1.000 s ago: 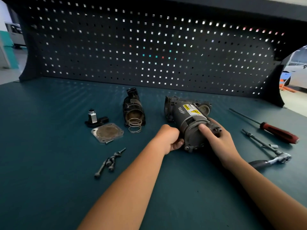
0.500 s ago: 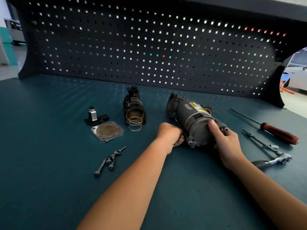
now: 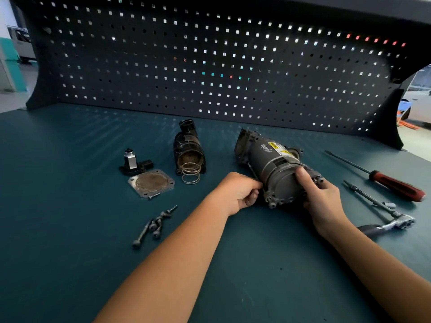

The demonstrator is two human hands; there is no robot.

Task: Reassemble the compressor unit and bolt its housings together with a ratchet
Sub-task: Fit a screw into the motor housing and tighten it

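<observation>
— Hands?
— Left hand (image 3: 238,194) pinches a long bolt (image 3: 253,171) on the compressor's (image 3: 272,166) left side. Right hand (image 3: 320,197) grips its near end, thumb on top.
— Any writing?
— Yellow label (image 3: 277,147) farther up, unreadable. The compressor lies on the counter (image 3: 268,264).

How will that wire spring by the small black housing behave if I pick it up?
The spring looks like thin, open wire coils, so probably light and squashy under a pinch. Its round coils lie on the bench, so a nudge might roll it. One end seems inside the housing mouth, so it may snag.
</observation>
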